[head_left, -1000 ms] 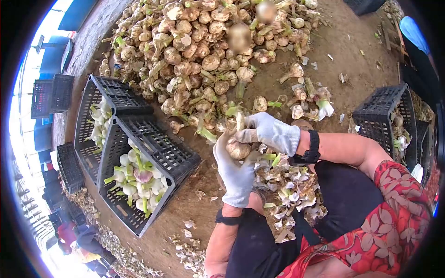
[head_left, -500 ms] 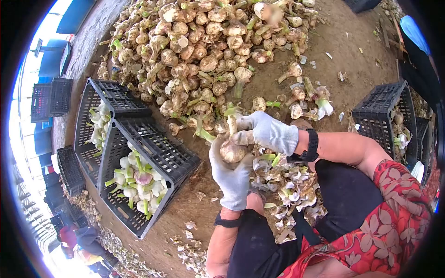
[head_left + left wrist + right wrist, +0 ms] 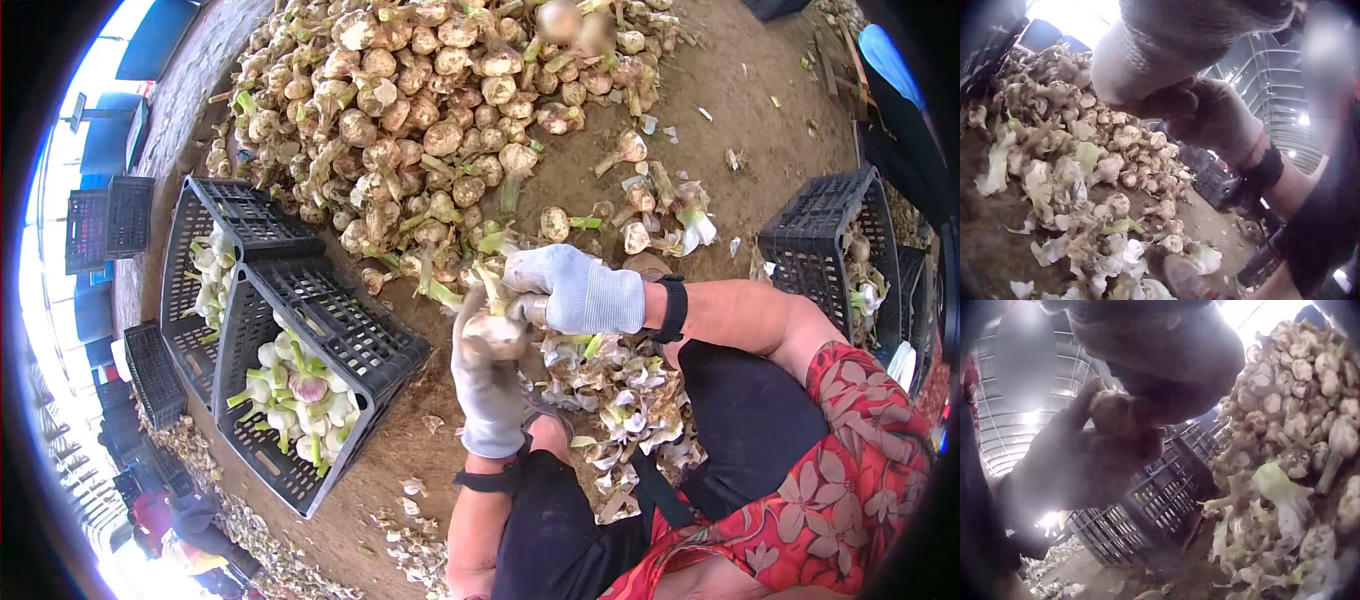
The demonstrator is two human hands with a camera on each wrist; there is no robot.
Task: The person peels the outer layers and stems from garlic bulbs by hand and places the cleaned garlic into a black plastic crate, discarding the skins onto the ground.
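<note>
Both hands wear pale, dirt-stained gloves. In the head view a garlic bulb (image 3: pixel 494 337) is in the left hand (image 3: pixel 486 385), its fingers and thumb curled around it; this hand is blurred. Beside the bulb's stem, the right hand (image 3: pixel 580 289) has curled fingers that pinch at the stem and upper side of the bulb. The left wrist view shows the left hand (image 3: pixel 1179 50) close up and the right hand (image 3: pixel 1225 122) behind it, the bulb hidden. Between the hands the bulb (image 3: pixel 1110 411) shows dimly in the right wrist view.
A large heap of unpeeled garlic (image 3: pixel 400 120) lies ahead. Black crates (image 3: pixel 335 310) with trimmed white bulbs (image 3: pixel 305 400) stand at the left, another crate (image 3: pixel 815 235) at the right. Peeled skins (image 3: pixel 640 400) pile up between the legs. Loose bulbs (image 3: pixel 555 224) lie on the ground.
The left hand and the bulb have shifted slightly left and down, and the left hand has turned around the bulb. The right hand's fingers have curled closer by the stem.
</note>
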